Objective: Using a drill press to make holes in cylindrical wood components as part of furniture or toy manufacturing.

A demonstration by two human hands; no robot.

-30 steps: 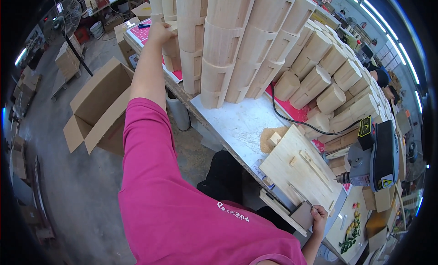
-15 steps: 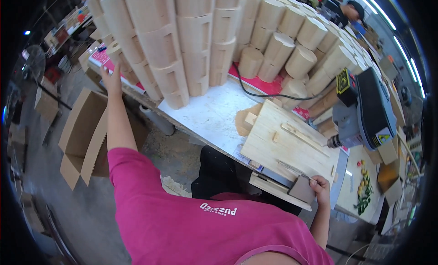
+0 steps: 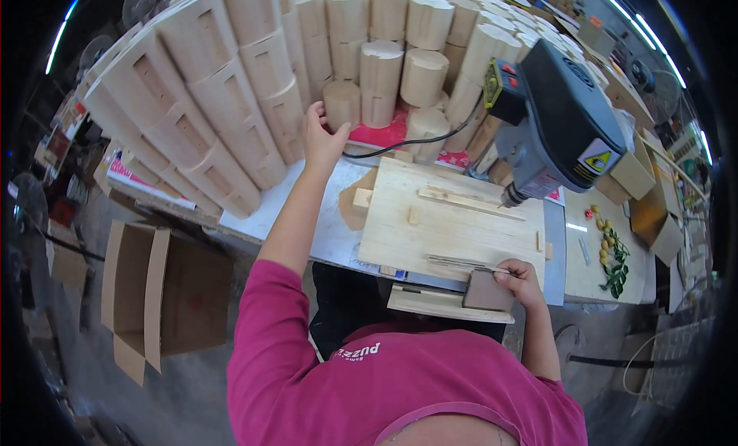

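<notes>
My left hand (image 3: 326,141) reaches out with thumb and fingers apart, beside a short wooden cylinder (image 3: 342,102). Whether it touches the cylinder I cannot tell. My right hand (image 3: 523,281) is closed on the corner of a flat grey-brown rectangular piece (image 3: 489,290) at the front edge of a plywood board (image 3: 392,235). Thin wooden strips (image 3: 469,202) and small blocks sit on that board. Above its right side hangs the chuck of a drill press (image 3: 569,116).
Tall stacks of slotted wooden cylinders (image 3: 173,108) line the bench, with more behind. A black cable (image 3: 407,145) crosses to the drill press. Sawdust (image 3: 354,208) lies beside the board. An open cardboard box (image 3: 192,292) stands at the left; fruit with leaves (image 3: 607,250) lies at the right.
My left hand has moved from the far left end of the stacks to the short cylinder near the middle. The view has turned left; my right hand keeps its grip on the flat piece.
</notes>
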